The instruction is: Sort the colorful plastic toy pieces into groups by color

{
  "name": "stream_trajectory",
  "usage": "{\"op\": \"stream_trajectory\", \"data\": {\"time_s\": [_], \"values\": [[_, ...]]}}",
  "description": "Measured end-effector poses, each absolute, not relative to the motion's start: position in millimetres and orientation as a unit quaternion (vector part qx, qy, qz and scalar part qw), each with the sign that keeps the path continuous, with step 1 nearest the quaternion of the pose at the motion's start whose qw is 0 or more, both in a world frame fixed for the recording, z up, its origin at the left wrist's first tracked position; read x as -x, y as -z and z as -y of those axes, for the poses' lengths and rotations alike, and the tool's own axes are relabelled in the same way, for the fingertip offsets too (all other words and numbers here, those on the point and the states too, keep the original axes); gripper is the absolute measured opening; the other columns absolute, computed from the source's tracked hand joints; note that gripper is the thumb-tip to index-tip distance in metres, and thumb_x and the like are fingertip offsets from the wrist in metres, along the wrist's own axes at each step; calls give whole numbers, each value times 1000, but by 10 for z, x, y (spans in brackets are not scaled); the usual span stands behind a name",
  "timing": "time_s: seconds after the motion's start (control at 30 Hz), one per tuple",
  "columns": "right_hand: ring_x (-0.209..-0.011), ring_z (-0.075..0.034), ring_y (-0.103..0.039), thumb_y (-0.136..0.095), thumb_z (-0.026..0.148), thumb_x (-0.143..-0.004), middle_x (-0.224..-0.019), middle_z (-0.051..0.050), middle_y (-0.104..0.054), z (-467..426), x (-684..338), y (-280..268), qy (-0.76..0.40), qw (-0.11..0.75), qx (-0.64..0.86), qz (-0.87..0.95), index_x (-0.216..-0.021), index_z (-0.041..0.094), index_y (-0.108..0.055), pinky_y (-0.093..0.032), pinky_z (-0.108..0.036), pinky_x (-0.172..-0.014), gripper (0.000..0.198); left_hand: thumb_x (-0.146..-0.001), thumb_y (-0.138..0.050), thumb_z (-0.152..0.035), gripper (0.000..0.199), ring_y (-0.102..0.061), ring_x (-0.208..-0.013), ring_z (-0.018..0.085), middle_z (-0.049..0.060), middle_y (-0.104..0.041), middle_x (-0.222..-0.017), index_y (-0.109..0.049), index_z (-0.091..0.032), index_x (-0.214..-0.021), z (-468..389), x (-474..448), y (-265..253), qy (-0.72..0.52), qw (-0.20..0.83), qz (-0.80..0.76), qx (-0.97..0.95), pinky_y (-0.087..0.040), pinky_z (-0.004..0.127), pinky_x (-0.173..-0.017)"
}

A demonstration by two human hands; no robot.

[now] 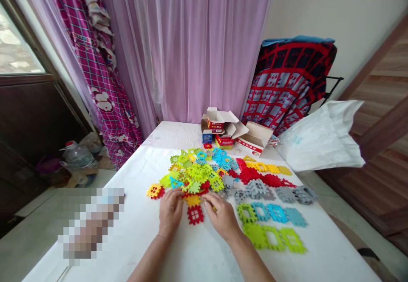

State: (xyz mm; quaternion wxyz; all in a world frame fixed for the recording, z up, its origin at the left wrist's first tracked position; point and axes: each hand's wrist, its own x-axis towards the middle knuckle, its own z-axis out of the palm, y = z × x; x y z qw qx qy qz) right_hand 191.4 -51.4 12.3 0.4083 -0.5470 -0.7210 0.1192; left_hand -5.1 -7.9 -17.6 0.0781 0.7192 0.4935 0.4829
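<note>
Both hands were laid on the white surface, palms down, at the near edge of a pile of toy tiles. The left hand was loosely curled, its fingertips set on the tiles at the pile's edge; whether anything was gripped could not be told. The right hand was likewise half closed, its fingers touching a yellow tile. A red tile was seen lying flat between the two hands, just below the yellow one. To the right, rows of green tiles, blue tiles and grey tiles were laid out flat. Farther back, opened cardboard boxes were stood near the purple curtain, with a white bag beside them.
</note>
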Motion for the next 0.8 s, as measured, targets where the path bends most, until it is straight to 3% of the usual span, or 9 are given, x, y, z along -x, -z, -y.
{"op": "stream_trajectory", "data": {"time_s": [0.17, 0.37, 0.5, 0.8], "values": [[-85, -19, -68, -41, 19, -90, -90, -8, -72, 683, -1822, 198, -46, 489, 540, 684, -99, 23, -69, -55, -31, -78, 29, -88, -46, -26, 24, -59, -109, 25, 11, -65, -115, -64, -20, -103, 110, 265, 82, -447, 7, -600, -663, -45, 44, -94], [-83, -19, -69, -42, 19, -89, -88, -8, -72, 691, -1835, 268, -35, 474, 543, 692, -95, 23, -69, -55, -30, -76, 29, -86, -48, -50, 62, -39, -131, 36, 22, -46, -140, -46, -10, -133, 115, 654, -43, -255, -13, -775, -578, -28, 55, -106], [-83, -19, -69, -42, 17, -88, -89, -8, -72, 687, -1827, 249, -49, 456, 545, 702, -96, 23, -70, -55, -30, -75, 29, -84, -47, -56, 63, -36, -134, 33, 21, -46, -142, -49, -12, -129, 103, 750, -69, -206, 24, -801, -561, -21, 56, -109], [-78, -19, -68, -43, 16, -85, -86, -7, -71, 698, -1812, 255, -61, 426, 556, 711, -92, 23, -70, -55, -30, -73, 28, -85, -43, -52, 49, -42, -130, 30, 16, -52, -137, -56, -17, -117, 103, 760, -63, -201, 55, -781, -589, -19, 57, -109]]}}
